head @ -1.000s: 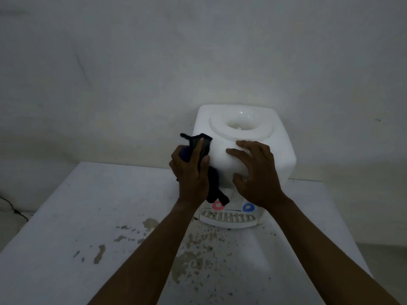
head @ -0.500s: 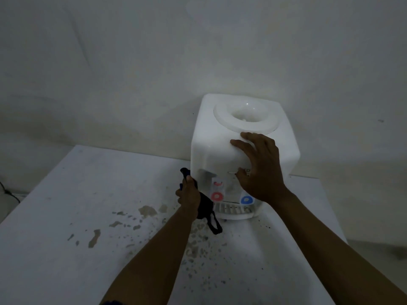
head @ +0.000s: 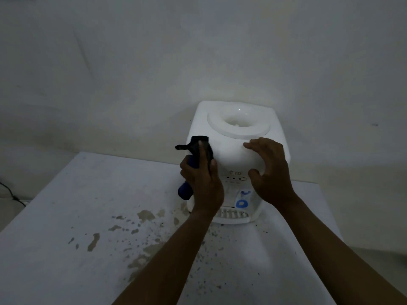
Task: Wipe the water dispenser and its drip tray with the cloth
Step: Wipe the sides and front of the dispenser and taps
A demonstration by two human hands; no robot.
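Observation:
A small white water dispenser [head: 233,150] stands on the table against the wall, its round bottle socket on top empty. My left hand [head: 203,183] presses a dark blue-black cloth [head: 198,150] against the dispenser's front left corner, near the top. My right hand [head: 269,172] lies flat, fingers spread, on the front right of the dispenser's body and holds nothing. Below the hands a blue tap [head: 242,202] shows, and under it the slotted white drip tray [head: 232,215]. My left wrist hides the left side of the tray and any tap there.
The white table [head: 66,216] is stained with brown patches and dark specks in front of the dispenser. A bare pale wall [head: 198,51] rises right behind it. A dark cable [head: 10,193] runs at the far left edge.
My left hand with the cloth has moved up from the dispenser's lower left, beside the taps, to its upper front left corner. My right hand has stayed on the front.

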